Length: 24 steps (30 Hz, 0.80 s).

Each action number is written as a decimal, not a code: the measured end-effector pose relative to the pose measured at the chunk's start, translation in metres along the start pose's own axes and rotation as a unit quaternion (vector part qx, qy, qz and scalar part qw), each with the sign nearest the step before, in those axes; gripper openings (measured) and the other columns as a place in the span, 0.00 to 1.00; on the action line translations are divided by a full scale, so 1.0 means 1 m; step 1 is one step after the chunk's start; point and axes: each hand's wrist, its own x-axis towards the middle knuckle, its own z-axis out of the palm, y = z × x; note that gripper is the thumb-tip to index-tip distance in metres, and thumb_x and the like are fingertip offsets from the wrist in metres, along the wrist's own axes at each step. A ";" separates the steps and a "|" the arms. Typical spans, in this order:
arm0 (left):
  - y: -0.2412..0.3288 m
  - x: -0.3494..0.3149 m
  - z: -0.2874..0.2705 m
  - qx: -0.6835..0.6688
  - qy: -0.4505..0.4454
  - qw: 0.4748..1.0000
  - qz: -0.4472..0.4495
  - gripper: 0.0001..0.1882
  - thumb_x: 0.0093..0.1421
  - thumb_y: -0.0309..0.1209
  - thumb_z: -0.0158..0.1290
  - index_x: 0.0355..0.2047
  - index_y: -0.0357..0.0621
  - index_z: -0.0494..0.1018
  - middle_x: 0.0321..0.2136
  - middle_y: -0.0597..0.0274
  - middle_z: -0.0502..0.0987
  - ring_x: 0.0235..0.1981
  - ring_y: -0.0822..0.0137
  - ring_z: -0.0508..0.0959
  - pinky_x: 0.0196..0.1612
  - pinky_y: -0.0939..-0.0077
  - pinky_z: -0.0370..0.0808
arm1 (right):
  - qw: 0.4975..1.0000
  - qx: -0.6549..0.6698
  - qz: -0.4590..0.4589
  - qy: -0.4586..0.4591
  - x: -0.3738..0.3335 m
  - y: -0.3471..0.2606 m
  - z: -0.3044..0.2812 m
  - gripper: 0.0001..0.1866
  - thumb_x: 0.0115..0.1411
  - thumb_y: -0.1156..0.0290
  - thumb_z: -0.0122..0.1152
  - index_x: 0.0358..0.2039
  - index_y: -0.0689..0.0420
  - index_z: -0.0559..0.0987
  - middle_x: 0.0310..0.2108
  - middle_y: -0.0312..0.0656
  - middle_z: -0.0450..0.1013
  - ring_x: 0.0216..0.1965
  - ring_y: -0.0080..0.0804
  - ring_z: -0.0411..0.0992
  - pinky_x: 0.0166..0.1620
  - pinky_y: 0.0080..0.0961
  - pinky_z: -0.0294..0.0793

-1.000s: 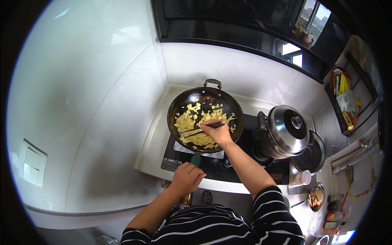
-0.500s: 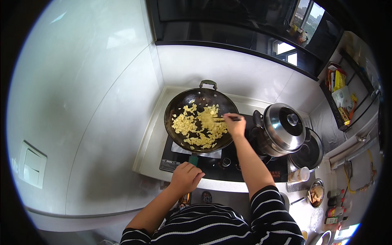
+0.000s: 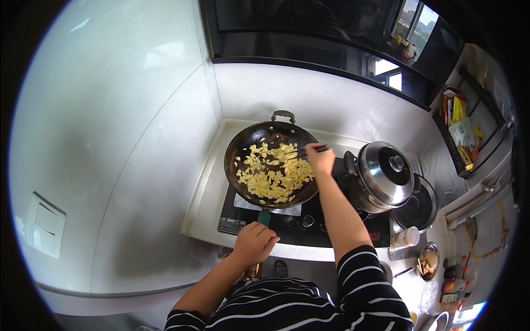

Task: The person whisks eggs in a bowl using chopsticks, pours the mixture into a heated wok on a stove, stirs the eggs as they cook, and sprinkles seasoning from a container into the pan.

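Observation:
A dark wok (image 3: 234,149) stands on the black cooktop, with small yellow pieces that look like scrambled egg (image 3: 268,182) spread over its bottom. My left hand (image 3: 255,241) is closed round the near end of the wok's green handle (image 3: 264,217). Above the wok's right rim, my right hand (image 3: 320,160) grips a pair of dark-ended chopsticks (image 3: 322,148). Their lower ends reach into the egg and are smeared by motion, so the tips cannot be made out.
To the right of the wok stands a lidded steel pot (image 3: 381,182). Beyond it lies a dark frying pan (image 3: 417,207), with a clear jar (image 3: 406,236) and a small pan (image 3: 428,260) nearer me. A tiled wall (image 3: 138,138) borders the left, and black cabinets (image 3: 309,47) hang at the back.
My right hand has moved slightly up and the chopsticks are tilted differently. The egg has shifted toward the near and right part of the wok. My left hand stays on the handle.

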 end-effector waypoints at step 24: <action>0.001 -0.001 -0.001 0.012 -0.006 1.000 0.004 0.08 0.48 0.28 0.63 0.26 0.43 0.74 0.24 0.60 0.74 0.26 0.56 0.74 0.30 0.65 0.71 | 0.990 -0.012 -0.130 -0.062 -0.031 -0.037 -0.099 0.06 0.49 0.70 0.66 0.27 0.58 0.84 0.24 0.47 0.79 0.27 0.36 0.80 0.34 0.26 0.77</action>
